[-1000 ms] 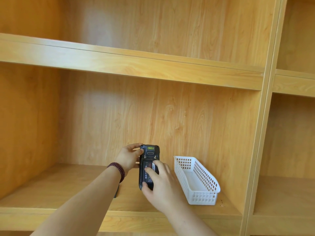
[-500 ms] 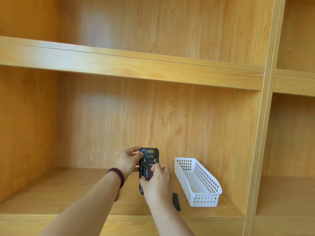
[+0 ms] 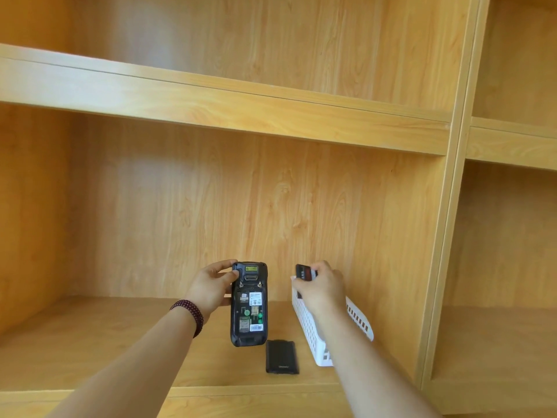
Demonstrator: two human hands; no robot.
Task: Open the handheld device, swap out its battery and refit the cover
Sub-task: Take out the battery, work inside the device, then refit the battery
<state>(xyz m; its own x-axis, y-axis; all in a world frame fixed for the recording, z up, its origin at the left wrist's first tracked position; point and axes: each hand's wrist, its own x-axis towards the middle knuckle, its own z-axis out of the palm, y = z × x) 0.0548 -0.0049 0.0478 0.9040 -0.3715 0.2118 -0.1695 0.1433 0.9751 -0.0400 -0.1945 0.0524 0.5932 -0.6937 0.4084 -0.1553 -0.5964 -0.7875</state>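
Note:
My left hand [image 3: 211,289] grips the black handheld device [image 3: 249,304] by its left edge, holding it upright above the shelf with its back toward me. The battery bay is uncovered and shows labels and contacts, with no battery in it. My right hand [image 3: 321,289] is closed on a small black battery [image 3: 303,271] with red markings, held over the near end of the white basket [image 3: 313,342]. A flat black back cover [image 3: 281,356] lies on the wooden shelf [image 3: 120,342] just below the device.
The white slotted basket stands at the right of the shelf, against the upright divider [image 3: 443,236]. Another shelf board [image 3: 211,104] runs overhead. More compartments lie to the right.
My right hand has lifted the battery out of the device and carried it right, over the basket. The empty bay now shows, and the black cover has come into view on the shelf.

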